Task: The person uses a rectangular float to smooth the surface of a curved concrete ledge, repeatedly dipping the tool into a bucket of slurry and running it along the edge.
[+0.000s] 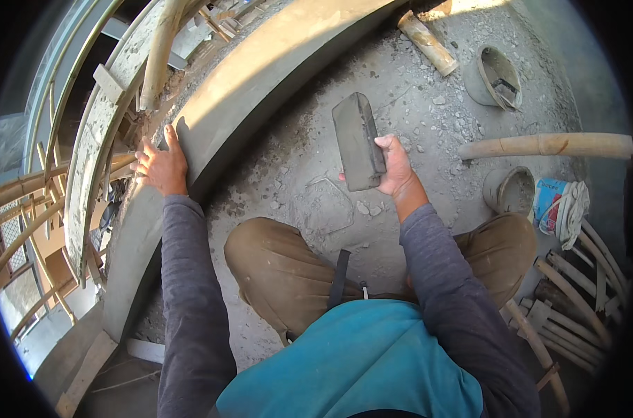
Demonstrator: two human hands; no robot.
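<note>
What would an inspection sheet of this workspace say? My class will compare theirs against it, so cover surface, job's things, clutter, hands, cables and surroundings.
Surface: grey, dusty floor, with stone chips scattered over it.
Job's things: grey rectangular block, held above the floor; smooth grey ledge at left, partly sunlit.
Clutter: two grey-smeared buckets and a blue-and-white bucket at right; short tube-like piece at the far side.
Hands: left hand spread on the ledge; right hand grips the block.
Cables: nothing seen.
Surroundings: bamboo poles at right, more beyond the ledge; smeared plank at left.
</note>
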